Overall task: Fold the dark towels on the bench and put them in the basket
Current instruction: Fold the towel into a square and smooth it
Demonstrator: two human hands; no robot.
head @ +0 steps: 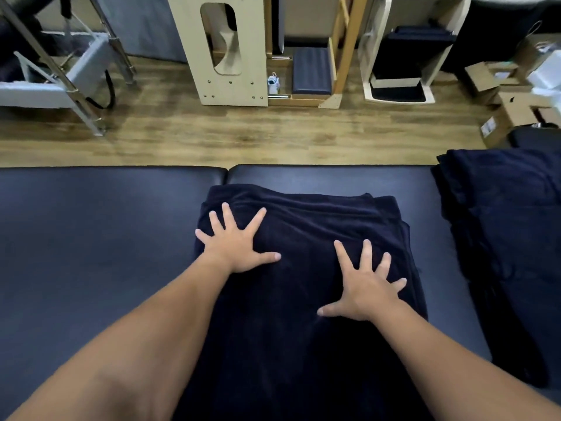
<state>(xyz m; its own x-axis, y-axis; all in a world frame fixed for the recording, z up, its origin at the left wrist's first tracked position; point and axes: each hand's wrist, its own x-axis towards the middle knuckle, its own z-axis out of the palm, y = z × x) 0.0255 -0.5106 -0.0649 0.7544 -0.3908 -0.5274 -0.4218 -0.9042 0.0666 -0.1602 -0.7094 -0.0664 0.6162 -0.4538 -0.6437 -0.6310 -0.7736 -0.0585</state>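
Now both hands, the left hand (235,246) and the right hand (365,291), lie flat with fingers spread, holding nothing, on the soft dark blue towel (303,299) on the padded dark bench (91,238). Push outward slowly so bumps go away before folding again.

towel under hands (303,299): near end cut off by bottom edge
towel pile (501,238): right side cut off at right edge
surface (91,238): runs off left edge
basket: can't tell which item
boxes (516,110), upper right: blurred
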